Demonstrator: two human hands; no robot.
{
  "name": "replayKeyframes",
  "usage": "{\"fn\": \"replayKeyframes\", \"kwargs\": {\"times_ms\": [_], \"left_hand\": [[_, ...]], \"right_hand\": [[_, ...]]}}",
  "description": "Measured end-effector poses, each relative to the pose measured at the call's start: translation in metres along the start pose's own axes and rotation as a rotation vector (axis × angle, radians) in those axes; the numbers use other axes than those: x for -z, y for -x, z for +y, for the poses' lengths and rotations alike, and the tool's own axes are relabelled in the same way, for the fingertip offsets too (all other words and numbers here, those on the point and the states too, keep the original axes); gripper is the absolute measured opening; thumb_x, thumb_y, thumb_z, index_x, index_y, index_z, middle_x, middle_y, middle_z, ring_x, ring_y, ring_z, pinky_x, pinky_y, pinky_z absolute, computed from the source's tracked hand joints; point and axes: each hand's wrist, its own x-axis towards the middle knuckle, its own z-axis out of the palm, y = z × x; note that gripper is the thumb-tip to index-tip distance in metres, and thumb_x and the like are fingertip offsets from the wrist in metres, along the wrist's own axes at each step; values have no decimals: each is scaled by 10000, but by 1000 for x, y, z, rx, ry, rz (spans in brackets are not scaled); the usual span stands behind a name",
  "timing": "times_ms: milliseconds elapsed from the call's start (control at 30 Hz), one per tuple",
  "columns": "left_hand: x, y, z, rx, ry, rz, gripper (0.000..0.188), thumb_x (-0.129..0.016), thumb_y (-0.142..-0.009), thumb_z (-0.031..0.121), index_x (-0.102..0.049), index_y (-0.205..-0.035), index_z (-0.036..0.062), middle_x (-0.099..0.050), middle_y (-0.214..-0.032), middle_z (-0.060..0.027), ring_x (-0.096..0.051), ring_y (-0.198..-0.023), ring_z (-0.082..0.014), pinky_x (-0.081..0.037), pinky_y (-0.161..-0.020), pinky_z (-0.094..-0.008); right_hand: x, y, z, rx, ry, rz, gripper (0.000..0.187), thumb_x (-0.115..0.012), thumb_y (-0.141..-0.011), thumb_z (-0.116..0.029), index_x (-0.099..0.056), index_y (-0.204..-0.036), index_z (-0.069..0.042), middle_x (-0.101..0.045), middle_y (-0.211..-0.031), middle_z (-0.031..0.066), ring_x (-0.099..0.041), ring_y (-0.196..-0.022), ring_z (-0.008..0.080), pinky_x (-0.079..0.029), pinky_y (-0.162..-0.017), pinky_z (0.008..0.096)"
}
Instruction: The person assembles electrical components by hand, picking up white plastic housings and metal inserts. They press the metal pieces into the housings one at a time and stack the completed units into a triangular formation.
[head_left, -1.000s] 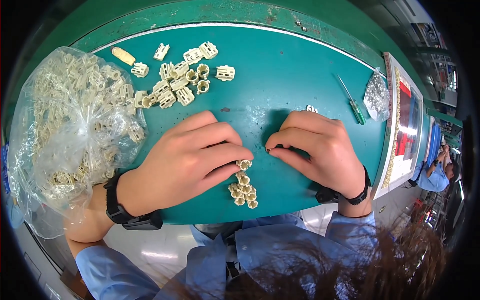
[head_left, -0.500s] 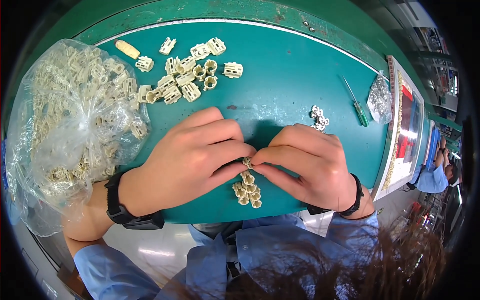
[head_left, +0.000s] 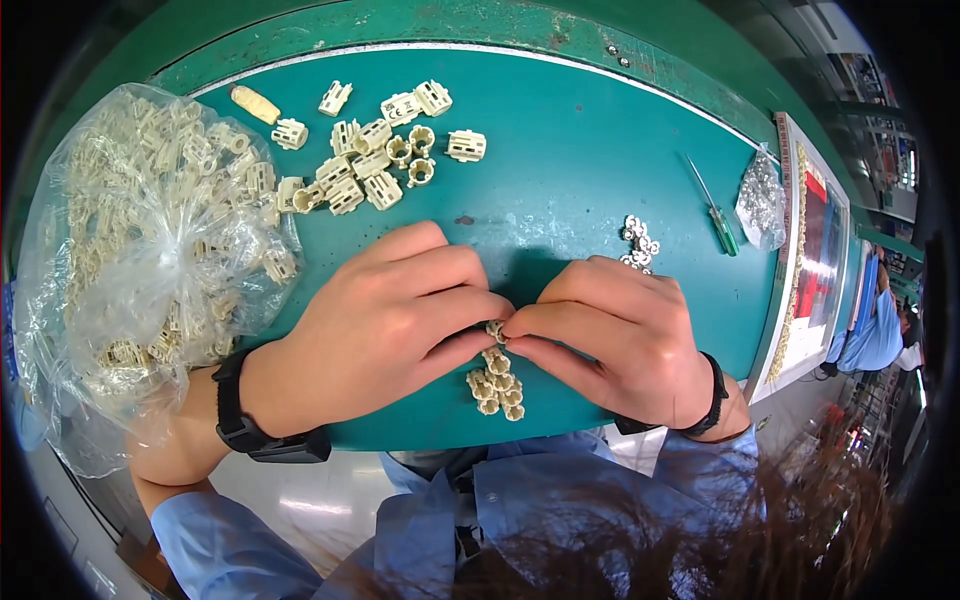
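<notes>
Above the near part of the table (head_left: 560, 130), a small cream plastic piece (head_left: 494, 328) is pinched between the thumb and fingers of the left hand (head_left: 400, 310), whose grip is nearly closed around it. The same piece is now met by the fingertips of the right hand (head_left: 620, 340), which was held apart a second ago with a tiny part in its pinch. How tightly the right grip is closed, and whether that part is kept in it, cannot be told. By this change, two-handed work on a single piece appears to be reached. Just below, similar cream pieces (head_left: 496, 385) are grouped on the table; beyond the right hand, small silvery parts (head_left: 638, 243), mostly hidden before, are uncovered.
</notes>
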Motion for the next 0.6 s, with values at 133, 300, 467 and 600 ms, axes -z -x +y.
{"fn": "replayKeyframes", "kwargs": {"times_ms": [133, 300, 467, 600], "left_hand": [[-2, -2, -2, -4, 0, -4, 331, -998, -765, 86, -875, -1072, 103, -740, -1015, -2, -636, -913, -252, -579, -786, -367], [-7, -14, -1, -11, 19, -1, 347, -992, -774, 90, -886, -1103, 115, -739, -1019, 3, -633, -912, -254, -578, -788, -366], [-9, -26, 8, -72, -1, -34, 380, -952, -793, 71, -904, -1163, 143, -736, -1027, 15, -622, -899, -240, -544, -792, -378], [-7, -37, 16, -140, -87, -169, 449, -903, -793, 47, -911, -1226, 167, -733, -1038, 30, -611, -892, -220, -497, -802, -387]], "right_hand": [[1, 1, 1, -11, -3, -2, 242, -986, -825, -79, -877, -1041, -85, -761, -934, 37, -724, -769, 227, -566, -619, 369], [22, 3, 9, -31, 25, 9, 243, -982, -825, -66, -880, -1045, -71, -766, -935, 54, -728, -769, 225, -566, -640, 358], [96, 21, 37, -344, 84, 70, 207, -951, -869, -38, -885, -1066, -52, -778, -941, 71, -730, -773, 199, -565, -674, 350], [119, 34, 60, -373, 114, -75, 192, -929, -888, -19, -887, -1072, -60, -776, -937, 65, -725, -770, 186, -556, -667, 344]]}}
